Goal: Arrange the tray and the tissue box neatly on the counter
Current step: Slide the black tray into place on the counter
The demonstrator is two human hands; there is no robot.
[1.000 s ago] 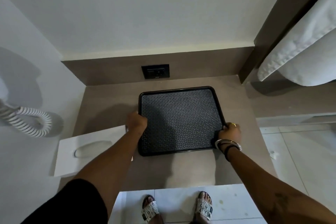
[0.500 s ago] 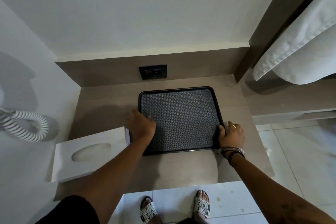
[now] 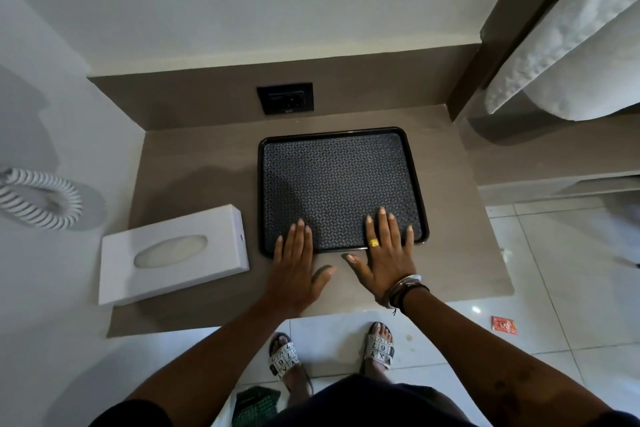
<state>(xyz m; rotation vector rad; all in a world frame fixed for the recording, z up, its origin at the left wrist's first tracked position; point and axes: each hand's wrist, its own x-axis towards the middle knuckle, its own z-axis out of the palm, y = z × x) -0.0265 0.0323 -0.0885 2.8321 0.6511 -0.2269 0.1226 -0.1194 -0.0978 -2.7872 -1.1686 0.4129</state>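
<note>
Both flat hands, left hand point(image 3: 294, 270) and right hand point(image 3: 384, 260), overlap the tray's point(image 3: 332, 180) near edge.

Head view, steeply down, close over counter point(image 3: 194, 163).

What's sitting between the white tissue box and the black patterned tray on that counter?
Nothing. In the head view, only a bare strip of brown counter separates the white tissue box from the black patterned tray; they lie apart.

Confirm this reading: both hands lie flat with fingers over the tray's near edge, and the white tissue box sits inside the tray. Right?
Not quite. In the head view the tissue box sits on the counter left of the tray, not inside it. Both the left hand and right hand lie flat as stated.
</note>
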